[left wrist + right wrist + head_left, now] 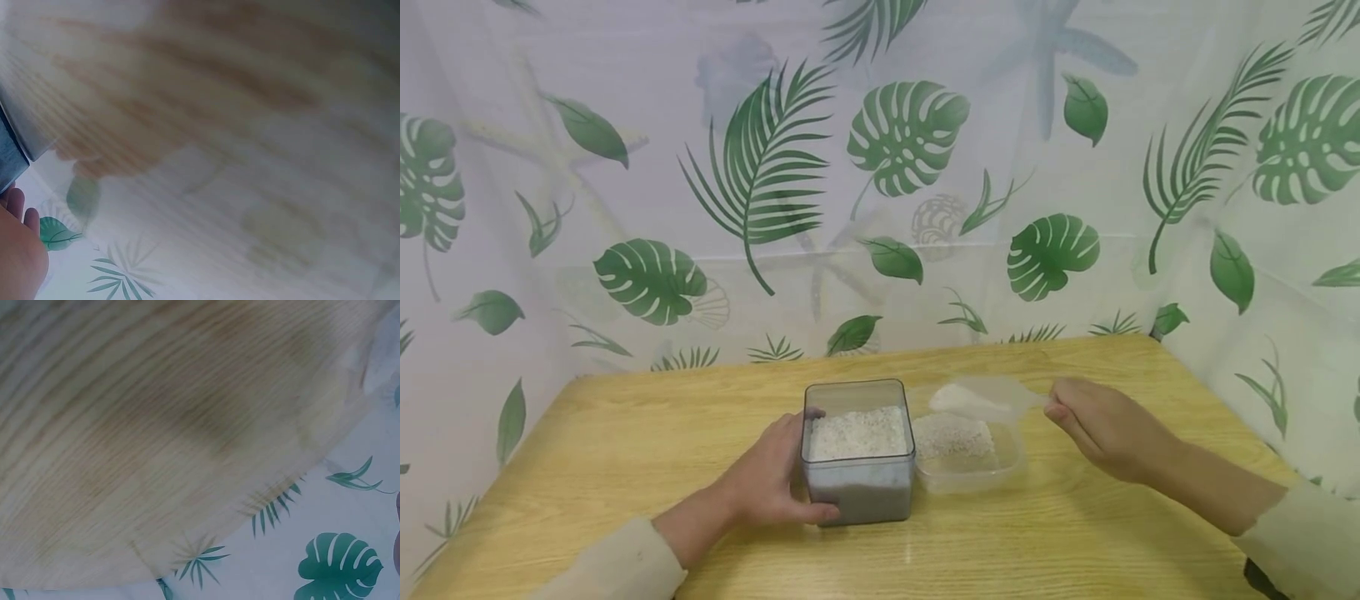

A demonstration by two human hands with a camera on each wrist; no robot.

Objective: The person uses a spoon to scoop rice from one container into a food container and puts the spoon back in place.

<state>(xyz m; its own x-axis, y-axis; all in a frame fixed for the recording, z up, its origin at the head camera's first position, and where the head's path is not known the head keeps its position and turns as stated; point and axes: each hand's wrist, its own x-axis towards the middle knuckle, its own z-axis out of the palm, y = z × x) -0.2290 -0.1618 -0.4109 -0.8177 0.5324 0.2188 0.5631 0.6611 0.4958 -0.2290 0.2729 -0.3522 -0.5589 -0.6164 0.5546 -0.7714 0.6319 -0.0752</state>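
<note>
i have the leaf-print sheet (906, 137) behind the wooden table (625, 433). the grey bin (868, 504) stands on it, holding pale grains (857, 435); just right of it sits the clear tub (970, 481), with more grains. my left hand (775, 473), spread wide, grips the bin's left side. my right hand (1097, 425), fingers curled narrow, holds the translucent scoop (976, 400) by its handle, its white-filled bowl near the tub's far edge.
</note>
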